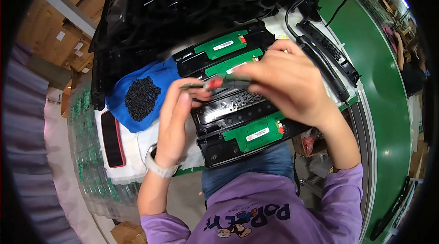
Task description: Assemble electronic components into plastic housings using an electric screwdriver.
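My left hand [173, 113] and my right hand [292, 81] are raised over the middle of the bench. Between them they hold a thin green circuit board [238, 78], seen nearly edge-on and blurred, with a red connector [214, 84] near my left fingers. Beneath it lies a long black plastic housing [217, 115] without a board. A nearer black housing [212, 152] carries a green board [256, 135] with a white label and a red-and-white connector. Beyond my hands, two more green boards sit in black housings, one labelled board [222, 48] farthest back.
A blue cloth [123, 118] with a pile of small black screws [142, 99] lies left. Beside it is a red-edged phone [113, 139]. A corded black screwdriver-like tool [327, 71] and black strip [329, 47] lie right. Black plastic parts [183, 10] are heaped behind; bagged boards [84, 152] stand far left.
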Action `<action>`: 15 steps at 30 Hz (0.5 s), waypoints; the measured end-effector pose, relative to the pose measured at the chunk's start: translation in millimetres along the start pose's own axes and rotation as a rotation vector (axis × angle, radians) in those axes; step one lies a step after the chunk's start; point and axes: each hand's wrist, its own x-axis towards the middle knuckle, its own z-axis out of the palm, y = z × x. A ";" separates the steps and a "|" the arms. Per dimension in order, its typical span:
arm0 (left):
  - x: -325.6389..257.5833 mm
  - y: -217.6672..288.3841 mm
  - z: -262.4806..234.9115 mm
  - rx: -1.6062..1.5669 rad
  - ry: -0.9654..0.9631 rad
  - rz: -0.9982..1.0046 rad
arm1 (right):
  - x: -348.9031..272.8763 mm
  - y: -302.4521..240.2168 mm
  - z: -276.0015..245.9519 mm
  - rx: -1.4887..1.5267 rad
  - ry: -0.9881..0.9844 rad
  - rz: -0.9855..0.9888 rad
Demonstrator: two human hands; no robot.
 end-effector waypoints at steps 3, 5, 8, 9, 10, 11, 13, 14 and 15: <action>-25.1 3.9 -8.9 0.608 -0.025 0.322 | -13.0 22.8 -8.6 0.052 -0.168 0.143; -42.0 -2.4 2.5 0.791 -0.096 0.492 | -15.1 30.4 -6.4 0.090 -0.285 0.170; -60.4 -2.3 23.0 1.034 -0.302 0.385 | -24.0 41.4 7.0 0.192 -0.438 0.192; -60.1 -9.7 25.0 1.031 -0.304 0.380 | -26.3 43.5 11.4 0.249 -0.475 0.189; -59.8 -19.1 25.5 1.084 -0.309 0.399 | -26.6 43.9 13.9 0.273 -0.526 0.209; -59.0 -23.6 26.3 1.136 -0.315 0.419 | -30.1 45.2 17.8 0.278 -0.528 0.209; -56.0 -24.7 27.3 1.103 -0.317 0.354 | -38.9 48.0 25.9 0.282 -0.549 0.193; -55.2 -26.2 27.6 1.095 -0.294 0.343 | -38.7 48.3 24.9 0.280 -0.594 0.239; -54.4 -27.6 27.9 1.088 -0.272 0.333 | -37.1 45.9 21.5 0.281 -0.594 0.245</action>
